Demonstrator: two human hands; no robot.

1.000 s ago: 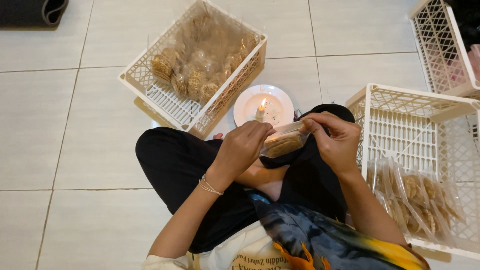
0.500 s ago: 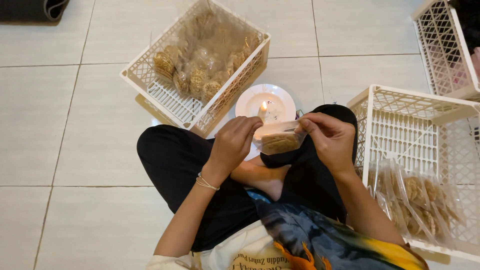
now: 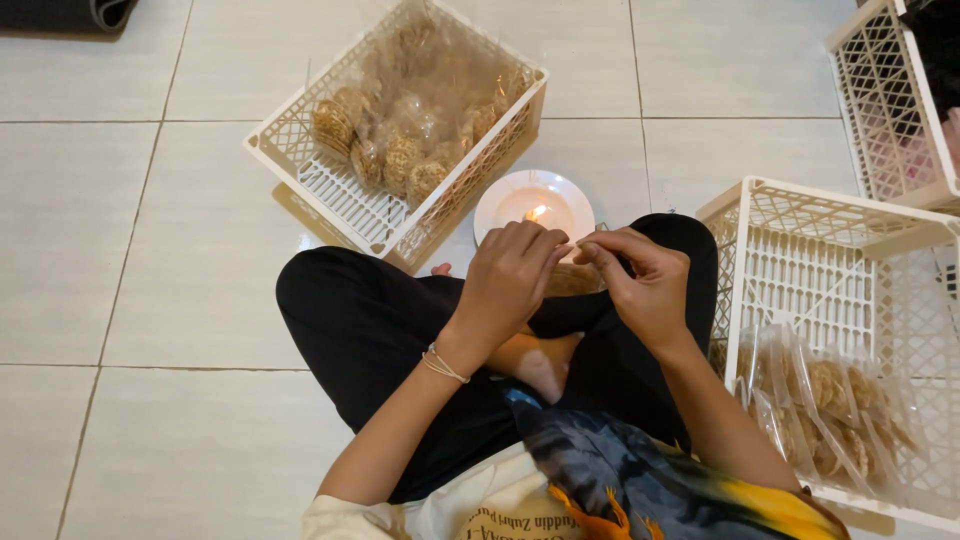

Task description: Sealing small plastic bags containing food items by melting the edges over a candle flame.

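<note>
At upper left of centre, a cream lattice plastic crate [image 3: 300, 160] holds clear crinkled bags of round, ridged golden crackers. At mid-frame the left hand [image 3: 510, 280] and right hand [image 3: 640, 285] both pinch the top edge of a small clear cracker packet [image 3: 572, 278], mostly hidden; its long axis runs left to right, beside a lit candle [image 3: 535, 212] on a white saucer [image 3: 500, 205]. At right, another crate [image 3: 800, 215] holds packets.
</note>
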